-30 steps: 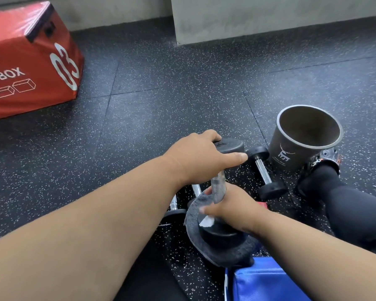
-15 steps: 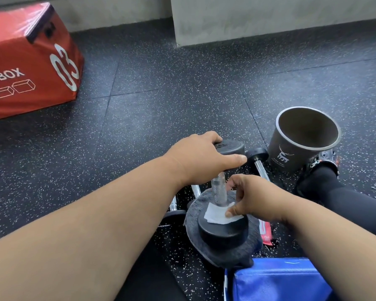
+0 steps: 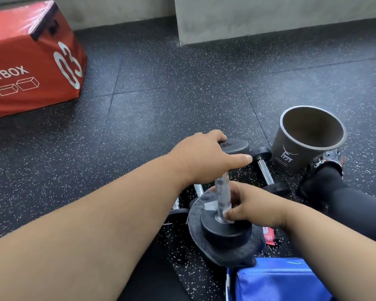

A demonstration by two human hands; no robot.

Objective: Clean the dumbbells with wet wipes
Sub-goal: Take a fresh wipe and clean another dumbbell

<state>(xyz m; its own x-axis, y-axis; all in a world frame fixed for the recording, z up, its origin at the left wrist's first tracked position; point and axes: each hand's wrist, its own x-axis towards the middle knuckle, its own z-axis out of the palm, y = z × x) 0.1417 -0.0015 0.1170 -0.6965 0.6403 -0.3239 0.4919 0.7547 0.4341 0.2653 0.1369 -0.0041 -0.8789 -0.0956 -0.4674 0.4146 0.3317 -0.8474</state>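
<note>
The dumbbell [image 3: 223, 198] is standing on end, its long axis nearly upright and leaning slightly away from the camera, with its lower head sitting on a dark grey cloth [image 3: 206, 246] spread on the speckled floor [image 3: 161, 109]. The left hand [image 3: 206, 157] is gripping the upper head from above, covering most of it so only the right part is showing. The right hand [image 3: 251, 205] is pinching a white wet wipe [image 3: 211, 206] around the base of the knurled metal handle; the wipe is mostly hidden behind the fingers and bar, only a pale corner showing. A second dumbbell [image 3: 266, 168] is lying flat just beyond, between the hands and a grey bucket [image 3: 308, 140]. More dumbbells are lying behind the left forearm, largely blocked. A red packet [image 3: 268, 235] is peeking out under the right wrist, its print unreadable. A blue bag [image 3: 276, 283] is being cut off at the bottom edge, and a red box [image 3: 26, 59] at the left.
</note>
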